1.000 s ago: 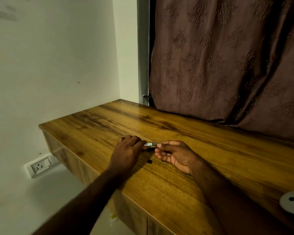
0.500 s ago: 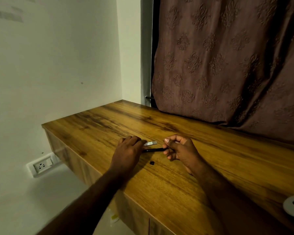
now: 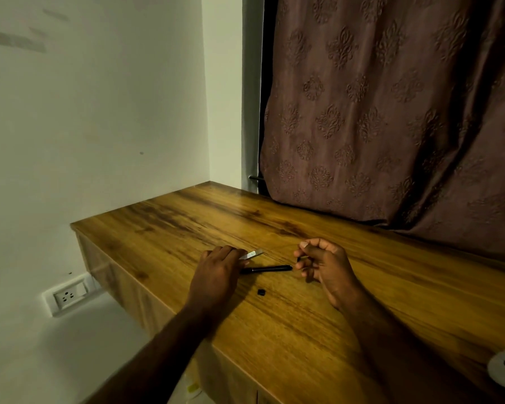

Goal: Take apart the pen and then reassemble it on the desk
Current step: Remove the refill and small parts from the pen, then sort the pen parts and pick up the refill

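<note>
Near the middle of the frame, on the wooden counter (image 3: 303, 330), the pen is lying in pieces. The taking-apart half of the task is therefore looking largely done, while the reassembly is waiting to begin. A slim black barrel (image 3: 270, 268) is lying flat, running left to right between the two hands. Its right end is finishing right at the fingertips on that side, and I cannot tell whether it is touching them. Just above it in the picture, a short silver piece (image 3: 255, 253) is lying at a slight angle, shiny and flat-looking, possibly the clip. Below the barrel and a little apart, a small black cap-like bit (image 3: 261, 292) is sitting alone on the wood.

The left hand (image 3: 216, 271) is resting palm down. Its fingers are lying loosely flat over the left ends of the barrel and the silver piece, pressing rather than gripping as far as I can judge. The right hand (image 3: 325, 265) is holding its fingers curled inward, with the thumb drawn toward the forefinger. The light is dim and anything there is tiny, so I cannot tell whether it is pinching some small part.

Judging from this layout, what is remaining is refitting the loose pieces onto the barrel.
</note>
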A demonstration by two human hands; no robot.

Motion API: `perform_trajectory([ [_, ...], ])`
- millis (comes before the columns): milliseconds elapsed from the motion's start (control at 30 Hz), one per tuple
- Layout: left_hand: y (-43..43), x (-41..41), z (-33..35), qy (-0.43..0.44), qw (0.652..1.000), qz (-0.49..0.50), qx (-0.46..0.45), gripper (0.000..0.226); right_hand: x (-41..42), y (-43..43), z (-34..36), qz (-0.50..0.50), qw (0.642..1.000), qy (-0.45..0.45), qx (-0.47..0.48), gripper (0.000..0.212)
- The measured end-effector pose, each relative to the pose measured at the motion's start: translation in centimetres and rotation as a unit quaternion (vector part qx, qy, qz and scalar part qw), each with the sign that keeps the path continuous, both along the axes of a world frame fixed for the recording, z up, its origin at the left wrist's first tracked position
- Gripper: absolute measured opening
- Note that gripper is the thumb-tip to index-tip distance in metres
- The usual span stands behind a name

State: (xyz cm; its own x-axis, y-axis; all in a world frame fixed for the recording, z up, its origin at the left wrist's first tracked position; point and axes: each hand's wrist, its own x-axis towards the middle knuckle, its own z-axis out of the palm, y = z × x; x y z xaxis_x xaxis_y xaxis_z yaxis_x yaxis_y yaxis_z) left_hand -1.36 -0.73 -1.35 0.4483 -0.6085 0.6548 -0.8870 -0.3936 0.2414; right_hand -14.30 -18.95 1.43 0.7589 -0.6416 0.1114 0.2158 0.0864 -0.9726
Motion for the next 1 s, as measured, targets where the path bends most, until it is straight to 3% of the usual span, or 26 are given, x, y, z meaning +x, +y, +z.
perform_trajectory([
  [200,0.2,-0.2,-0.1,0.037,0.999,-0.009,-0.026,0.04,-0.2,-1.2,-0.1,-0.024,0.999,0.015,-0.015,0.007],
  [433,0.4,-0.5,-0.1,0.049,0.997,-0.016,-0.051,0.037,-0.6,-4.4,-1.5,-0.13,0.972,0.092,-0.175,0.014],
  [767,0.2,0.1,-0.4,0.048,0.998,-0.013,-0.039,0.037,0.5,-5.7,-2.5,-0.1,0.939,0.159,-0.287,0.011],
  [1000,0.2,0.4,-0.5,0.046,0.999,-0.01,-0.024,0.038,0.2,-6.0,-2.7,-0.076,0.888,0.228,-0.393,0.018],
])
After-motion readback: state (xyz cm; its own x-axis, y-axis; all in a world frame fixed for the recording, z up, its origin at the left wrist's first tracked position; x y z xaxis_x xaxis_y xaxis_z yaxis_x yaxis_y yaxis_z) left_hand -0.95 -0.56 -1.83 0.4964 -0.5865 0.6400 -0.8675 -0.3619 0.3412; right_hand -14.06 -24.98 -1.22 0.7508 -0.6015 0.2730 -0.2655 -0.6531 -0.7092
